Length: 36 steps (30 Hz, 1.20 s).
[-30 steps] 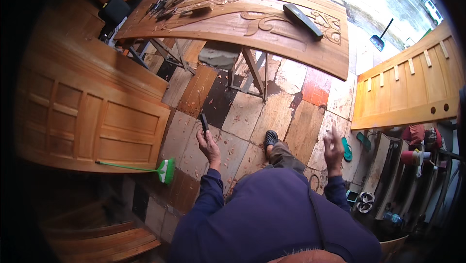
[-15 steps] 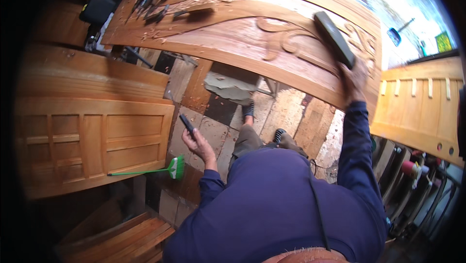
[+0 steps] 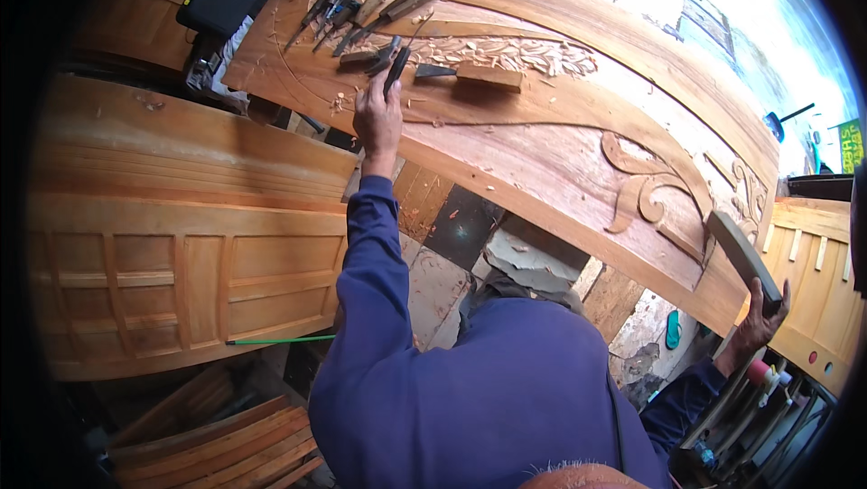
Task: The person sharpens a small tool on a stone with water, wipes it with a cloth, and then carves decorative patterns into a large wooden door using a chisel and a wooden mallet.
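Note:
My left hand [image 3: 377, 119] is closed on a short dark chisel [image 3: 396, 72], held up over the far-left part of a carved wooden door panel [image 3: 551, 159]. Just beyond it lie several carving chisels [image 3: 348, 6] in a loose pile. A wide chisel with a wooden handle [image 3: 488, 76] rests to the right of that hand, among wood shavings [image 3: 533, 55]. At the panel's right end, my right hand [image 3: 759, 322] grips the near end of a long grey-brown wooden block [image 3: 742, 254]. The block's far end is over the carved scrolls [image 3: 650, 186].
Panelled doors [image 3: 181, 263] stand at the left, with a green broom handle [image 3: 280, 340] across them. A black case [image 3: 217, 1] sits at the far left. Another pale panel [image 3: 804, 308] is at the right. A green sandal [image 3: 673, 329] lies on the tiled floor [image 3: 442, 281].
My left hand has moved up and forward with the chisel, from over the floor to the chisel pile. My right hand and the block have shifted right and nearer in the picture; the view has turned.

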### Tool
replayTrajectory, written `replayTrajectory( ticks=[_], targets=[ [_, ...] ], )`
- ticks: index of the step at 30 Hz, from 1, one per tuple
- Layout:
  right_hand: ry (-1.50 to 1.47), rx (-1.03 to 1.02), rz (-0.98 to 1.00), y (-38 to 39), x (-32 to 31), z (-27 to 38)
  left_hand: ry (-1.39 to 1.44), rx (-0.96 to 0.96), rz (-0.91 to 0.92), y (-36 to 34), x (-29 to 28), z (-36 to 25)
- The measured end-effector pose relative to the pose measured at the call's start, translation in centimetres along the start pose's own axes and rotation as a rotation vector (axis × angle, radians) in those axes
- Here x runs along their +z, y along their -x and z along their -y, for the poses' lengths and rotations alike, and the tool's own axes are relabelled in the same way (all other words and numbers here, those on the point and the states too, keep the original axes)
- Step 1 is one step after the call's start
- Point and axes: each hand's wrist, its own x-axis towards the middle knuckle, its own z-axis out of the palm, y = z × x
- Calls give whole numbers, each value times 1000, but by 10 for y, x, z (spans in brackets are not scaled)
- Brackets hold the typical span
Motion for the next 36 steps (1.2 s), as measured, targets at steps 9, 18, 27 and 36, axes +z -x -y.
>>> replayTrajectory(
  ticks=[9, 18, 27, 36],
  targets=[
    [125, 94, -380, 23, 3, -54, 273, -42, 33, -133, -5, 34],
    [130, 17, -455, 42, 24, -26, 784, 140, -542, -291, -93, 45],
    [-53, 272, -380, 24, 56, -17, 42, 235, 45, -313, 43, 132],
    [-225, 448, -336, 34, 50, -26, -77, 399, 45, -285, 151, 207]
  ],
)
